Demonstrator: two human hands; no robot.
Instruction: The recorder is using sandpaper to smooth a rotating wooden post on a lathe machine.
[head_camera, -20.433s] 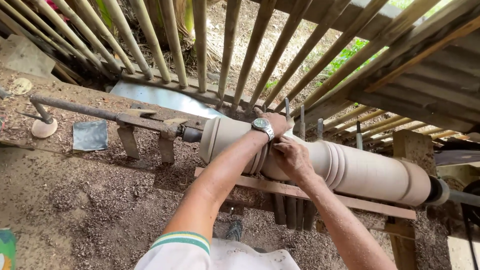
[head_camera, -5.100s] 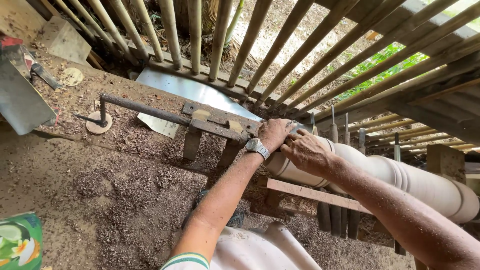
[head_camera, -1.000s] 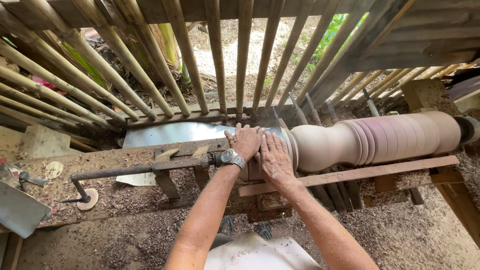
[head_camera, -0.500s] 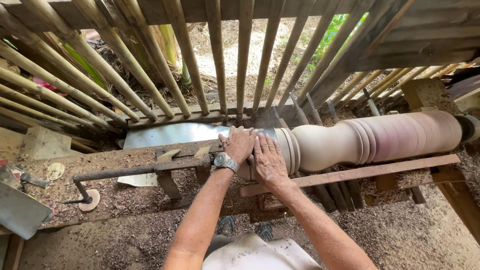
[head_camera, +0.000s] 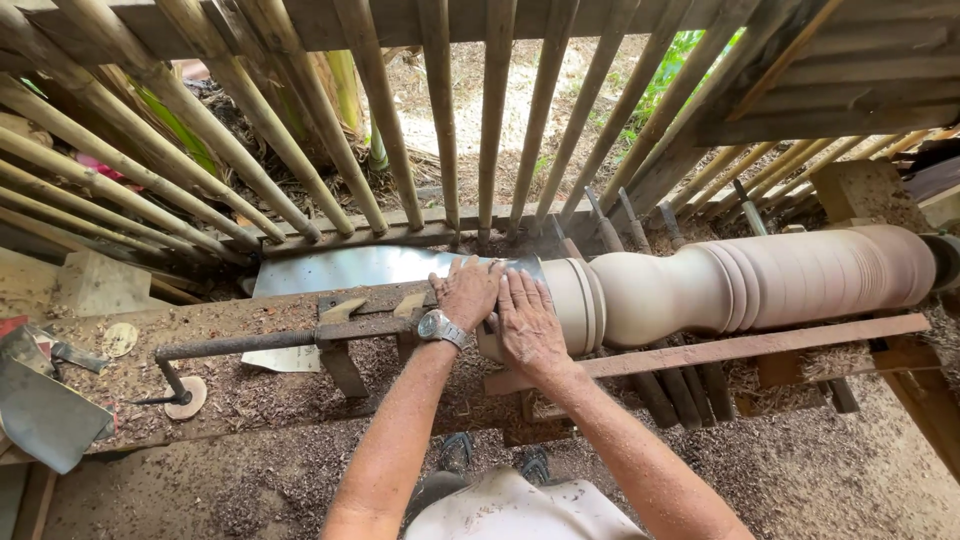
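Observation:
A long pale turned wooden column (head_camera: 760, 285) lies sideways on a lathe, with rings cut around its middle. My left hand (head_camera: 468, 292), with a wristwatch on its wrist, lies flat over the column's left end. My right hand (head_camera: 525, 325) lies flat beside it, to the right, almost touching it. Both press a grey sandpaper sheet (head_camera: 522, 265) against the wood; only its far edge shows past my fingertips. The column end under my hands is hidden.
A wooden rest bar (head_camera: 740, 348) runs along the column's near side. A rusty crank rod (head_camera: 250, 343) and its clamps sit to the left on a shavings-covered bench. Chisels (head_camera: 600, 215) lean behind the column. Slanted wooden rails (head_camera: 440, 110) close off the back. A metal sheet (head_camera: 330, 270) lies behind the rod.
Both hands have slid a little to the left along the column's end, still pressed flat together. The view has shifted slightly, and the column's pinkish blur has faded.

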